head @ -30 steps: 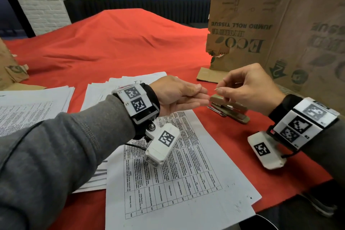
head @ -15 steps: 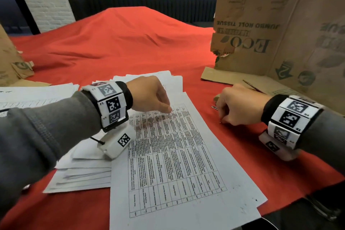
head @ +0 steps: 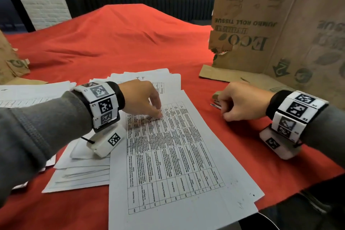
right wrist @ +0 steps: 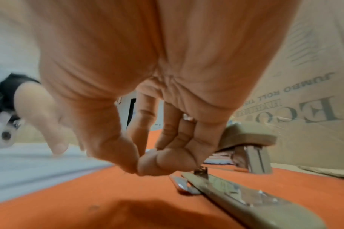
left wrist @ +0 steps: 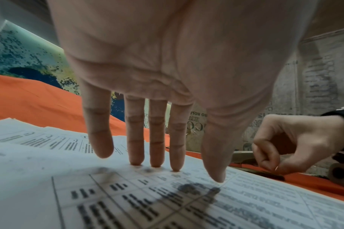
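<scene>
Two hands on red cloth: left hand presses straight fingertips onto a printed sheet; right hand is curled, thumb to forefinger, grasp unclear, tan stapler just beside it at nine o'clock.

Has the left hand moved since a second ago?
Yes. The left hand has come down and away from the stapler; its fingertips now press the printed sheet.

Table-printed sheet flat on red cloth, tan stapler just right, top raised.
</scene>
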The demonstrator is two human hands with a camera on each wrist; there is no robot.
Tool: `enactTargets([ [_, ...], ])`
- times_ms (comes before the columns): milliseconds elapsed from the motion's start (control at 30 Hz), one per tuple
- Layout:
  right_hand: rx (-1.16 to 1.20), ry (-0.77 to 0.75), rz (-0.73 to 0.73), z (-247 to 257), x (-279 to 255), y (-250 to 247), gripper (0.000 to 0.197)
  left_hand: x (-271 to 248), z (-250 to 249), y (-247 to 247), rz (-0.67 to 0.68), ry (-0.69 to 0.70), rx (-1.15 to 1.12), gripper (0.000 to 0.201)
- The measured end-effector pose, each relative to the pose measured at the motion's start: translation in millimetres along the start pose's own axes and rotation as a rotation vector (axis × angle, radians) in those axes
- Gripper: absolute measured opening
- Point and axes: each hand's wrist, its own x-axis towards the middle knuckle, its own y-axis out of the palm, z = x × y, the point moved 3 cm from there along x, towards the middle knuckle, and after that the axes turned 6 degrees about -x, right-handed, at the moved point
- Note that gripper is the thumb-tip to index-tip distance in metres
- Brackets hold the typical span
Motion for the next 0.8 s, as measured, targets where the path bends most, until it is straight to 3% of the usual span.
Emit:
enactTargets([
  [133,0.195,0.012,-0.109,-6.3,-34.2,-15.2,0.022,-4.8,-0.1,-1.2,0.054,0.012,0.055,0.046],
  [300,0.627,0.003,-0.2,-20.8,-130.6,-16.6,0.038,-11.8,2.9,-0.3,0.197,0.079,0.156,0.091],
  [367,0.762,0.08,-0.232,-34.2,-174.3,6.7,0.033,-10.7,7.9,2.4,0.202,0.092,0.182,0.102],
  [500,0.924,0.302,-0.004,-57.9,-238.4,96.9,0.029,-6.6,14.9,9.9,0.172,0.086,0.195,0.09],
  [567,0.825,0.453,0.142,-69.9,-244.6,157.3,0.036,-4.8,20.4,13.7,0.163,0.049,0.199,0.086],
  [700,0.481,0.778,0.324,-99.6,-226.1,290.9,0.004,24.1,62.7,22.9,0.105,-0.024,0.226,0.116],
  [800,0.351,0.952,0.384,-114.7,-217.1,359.8,0.038,35.9,87.0,25.8,0.092,-0.116,0.315,0.14],
])
